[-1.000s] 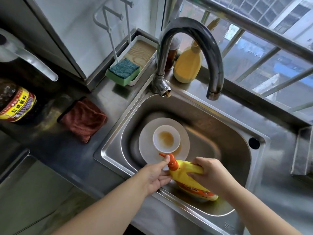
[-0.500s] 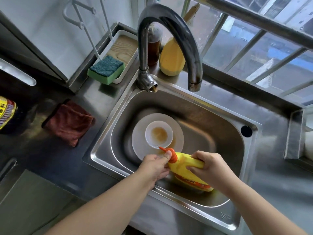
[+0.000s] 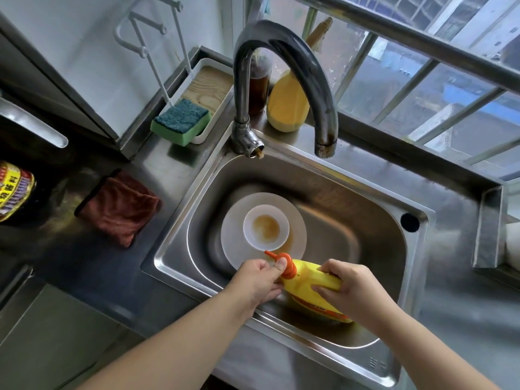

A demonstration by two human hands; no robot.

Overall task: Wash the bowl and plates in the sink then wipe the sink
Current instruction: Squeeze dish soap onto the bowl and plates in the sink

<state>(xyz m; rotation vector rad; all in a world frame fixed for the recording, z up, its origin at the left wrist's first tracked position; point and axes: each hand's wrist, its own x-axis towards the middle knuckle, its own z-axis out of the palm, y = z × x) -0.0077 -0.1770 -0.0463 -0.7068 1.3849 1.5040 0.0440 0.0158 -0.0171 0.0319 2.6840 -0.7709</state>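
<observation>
- Right hand point(image 3: 350, 291): fingers wrapped round the body of the yellow detergent bottle point(image 3: 312, 288), holding it tilted, nozzle aimed far-left.
- Left hand point(image 3: 260, 280): thumb and fingers pinching the orange pump cap point(image 3: 285, 266).
- Nozzle tip sits over the near rim of the plate point(image 3: 295, 220); the stained bowl point(image 3: 266, 228) rests on it, in the sink point(image 3: 365, 370) basin, left of centre.
- Technique, as judged: steady the bottle, aim into the bowl, dispense a small dose.
- Count: one bowl; one plate visible, any beneath cannot be told.
- Outward: one tap point(image 3: 281, 66), far; one sponge point(image 3: 181, 121), far-left; one red cloth point(image 3: 121, 206) on the surface, left.
</observation>
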